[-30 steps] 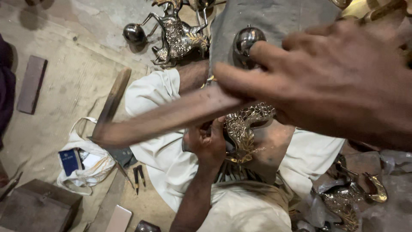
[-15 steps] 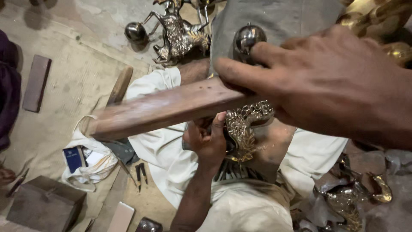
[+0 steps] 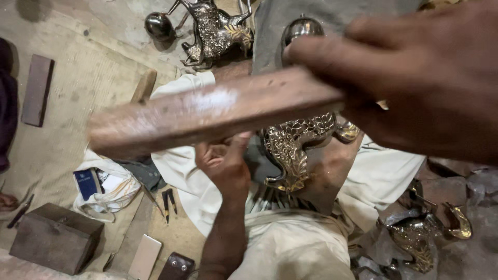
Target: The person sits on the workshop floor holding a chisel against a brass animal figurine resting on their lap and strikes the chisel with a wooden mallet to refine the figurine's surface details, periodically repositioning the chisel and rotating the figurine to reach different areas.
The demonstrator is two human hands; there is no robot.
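Note:
My right hand point(image 3: 420, 78) fills the upper right, close to the camera, gripping a long reddish wooden bar point(image 3: 207, 116) that slants down to the left, blurred by motion. Below it an ornate brass ornament point(image 3: 290, 153) with scrolled relief rests on my lap, against white cloth point(image 3: 290, 249). My left hand point(image 3: 223, 166) comes up from the bottom edge, its fingers curled shut just left of the ornament. Whatever those fingers may hold is hidden.
A brass horse figure point(image 3: 212, 31) and two shiny metal balls point(image 3: 158, 26) point(image 3: 301, 28) lie at the top. On the left are a wooden block point(image 3: 36, 91), a dark box point(image 3: 54, 236), and a white bag point(image 3: 111, 189) with a blue booklet. More brass pieces point(image 3: 420, 233) sit lower right.
My right hand has swung the wooden bar upward and nearer the camera; its left end has risen. My left hand has stayed beside the ornament.

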